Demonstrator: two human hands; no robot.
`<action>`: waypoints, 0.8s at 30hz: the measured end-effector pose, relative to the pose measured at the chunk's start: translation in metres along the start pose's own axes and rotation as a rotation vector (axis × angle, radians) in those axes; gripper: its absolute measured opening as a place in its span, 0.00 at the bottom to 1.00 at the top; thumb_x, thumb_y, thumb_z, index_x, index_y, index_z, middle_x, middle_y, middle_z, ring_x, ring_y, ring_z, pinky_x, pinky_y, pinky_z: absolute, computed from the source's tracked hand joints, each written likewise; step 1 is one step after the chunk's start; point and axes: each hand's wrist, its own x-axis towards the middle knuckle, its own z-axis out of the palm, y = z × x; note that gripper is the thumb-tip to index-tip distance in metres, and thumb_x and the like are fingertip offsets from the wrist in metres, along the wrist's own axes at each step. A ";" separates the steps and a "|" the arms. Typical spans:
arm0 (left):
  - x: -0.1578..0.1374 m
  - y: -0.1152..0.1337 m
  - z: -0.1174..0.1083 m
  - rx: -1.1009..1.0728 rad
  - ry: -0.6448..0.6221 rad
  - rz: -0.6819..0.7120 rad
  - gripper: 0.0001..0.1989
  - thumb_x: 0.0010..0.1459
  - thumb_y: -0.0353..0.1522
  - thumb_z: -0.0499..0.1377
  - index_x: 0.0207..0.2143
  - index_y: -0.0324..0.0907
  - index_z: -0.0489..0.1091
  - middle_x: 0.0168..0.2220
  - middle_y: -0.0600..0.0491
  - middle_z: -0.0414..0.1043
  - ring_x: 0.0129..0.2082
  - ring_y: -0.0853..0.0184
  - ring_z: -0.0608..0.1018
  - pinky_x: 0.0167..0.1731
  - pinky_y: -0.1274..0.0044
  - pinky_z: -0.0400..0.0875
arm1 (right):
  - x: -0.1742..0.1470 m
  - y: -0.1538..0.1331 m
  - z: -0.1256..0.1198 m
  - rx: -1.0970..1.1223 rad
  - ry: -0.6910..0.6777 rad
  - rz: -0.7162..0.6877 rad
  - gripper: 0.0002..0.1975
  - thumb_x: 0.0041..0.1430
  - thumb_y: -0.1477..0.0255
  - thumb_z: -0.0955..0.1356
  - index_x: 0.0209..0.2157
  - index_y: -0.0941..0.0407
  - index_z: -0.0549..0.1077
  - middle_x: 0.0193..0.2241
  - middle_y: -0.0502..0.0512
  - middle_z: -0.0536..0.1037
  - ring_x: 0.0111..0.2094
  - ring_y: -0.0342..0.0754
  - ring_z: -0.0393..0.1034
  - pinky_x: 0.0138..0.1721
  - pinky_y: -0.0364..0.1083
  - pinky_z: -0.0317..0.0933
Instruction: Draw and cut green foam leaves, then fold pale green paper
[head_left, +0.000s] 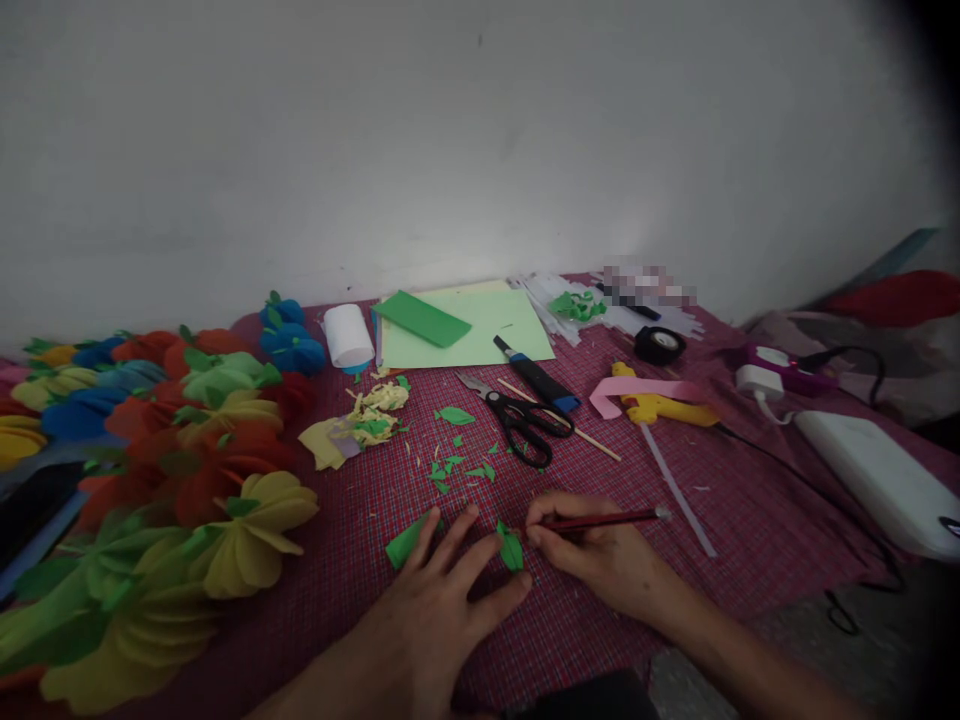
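My left hand (450,590) lies on the checked cloth with its fingers spread. Its index finger and thumb are beside a small green paper leaf (511,549), seemingly steadying it. Under its other fingertips is a folded green paper strip (403,543). My right hand (592,550) is closed around a dark red pencil (600,521), whose tip points left at the leaf. Small green paper scraps (450,468) and a loose paper leaf (454,415) lie just beyond the hands. Black-handled scissors (517,415) rest open behind them.
Colourful paper pumpkin-like balls (240,440) crowd the left side. Behind are a white roll (349,336), pale green sheets (487,335) and a utility knife (540,377). To the right lie a yellow glue gun (671,408), black tape measure (659,345) and white power bank (877,480).
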 end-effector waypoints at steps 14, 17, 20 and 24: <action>0.000 0.003 -0.005 -0.005 0.003 -0.008 0.39 0.49 0.50 0.58 0.61 0.55 0.49 0.57 0.48 0.55 0.59 0.42 0.52 0.53 0.46 0.45 | -0.003 -0.001 -0.001 0.011 0.050 0.033 0.05 0.55 0.71 0.64 0.26 0.55 0.68 0.21 0.46 0.64 0.23 0.41 0.59 0.24 0.40 0.55; 0.000 0.001 0.000 0.002 0.008 -0.003 0.38 0.51 0.48 0.58 0.62 0.56 0.48 0.57 0.48 0.55 0.59 0.42 0.53 0.52 0.46 0.46 | -0.003 -0.002 -0.001 -0.003 0.017 0.005 0.05 0.55 0.72 0.64 0.26 0.55 0.68 0.21 0.46 0.65 0.24 0.42 0.60 0.26 0.40 0.55; 0.001 -0.003 0.001 -0.008 0.011 0.044 0.38 0.52 0.48 0.57 0.62 0.56 0.46 0.57 0.47 0.55 0.58 0.42 0.54 0.51 0.46 0.48 | -0.002 -0.003 -0.001 -0.010 0.012 0.002 0.04 0.55 0.73 0.64 0.26 0.55 0.68 0.22 0.47 0.66 0.26 0.43 0.61 0.27 0.41 0.56; 0.001 -0.001 -0.007 -0.022 -0.027 0.023 0.40 0.50 0.50 0.57 0.62 0.55 0.45 0.57 0.47 0.55 0.59 0.41 0.52 0.52 0.45 0.46 | -0.001 -0.003 -0.001 -0.018 -0.001 0.006 0.05 0.55 0.73 0.63 0.26 0.55 0.68 0.22 0.47 0.66 0.26 0.43 0.61 0.28 0.41 0.57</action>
